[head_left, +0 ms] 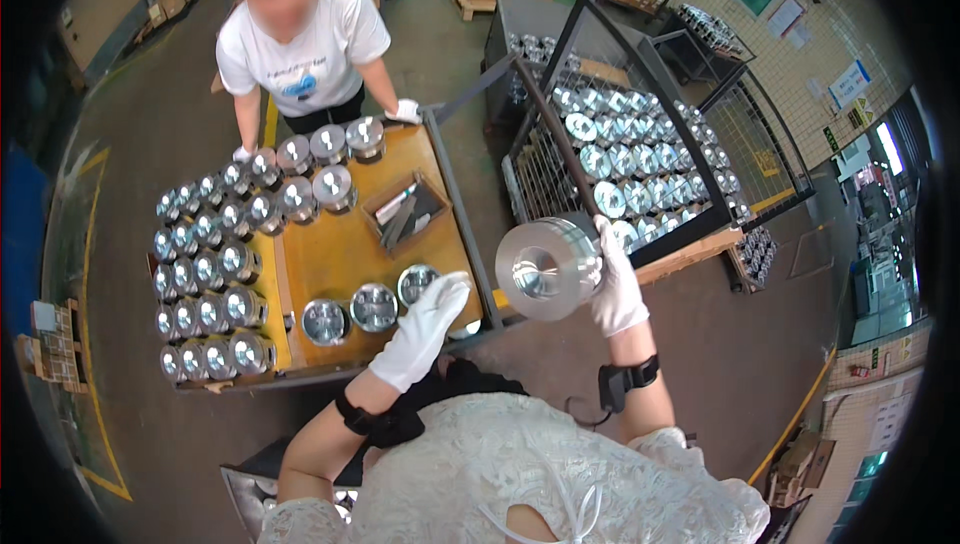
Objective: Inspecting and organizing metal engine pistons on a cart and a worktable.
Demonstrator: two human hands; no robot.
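Observation:
A large shiny metal piston [530, 274], its dished round crown toward me, is held up off the table's right edge. My white-gloved right hand [620, 289] is shut on its right side, the fingers partly hidden behind it. My left hand [425, 334], also gloved in white, is over the table's near right corner, fingers stretched out with nothing visible in them. Beside its fingertips stands a piston [417, 286], partly covered by the glove. Two more pistons, one in the middle [374, 307] and one at the left [325, 322], continue that row.
Rows of pistons [238, 259] fill the left of the yellow-brown tabletop [320, 259]. A wooden box [408, 214] holds grey tools. Across the table stands a person [300, 44] in white gloves. At right, a framed wire cart [640, 159] carries many pistons.

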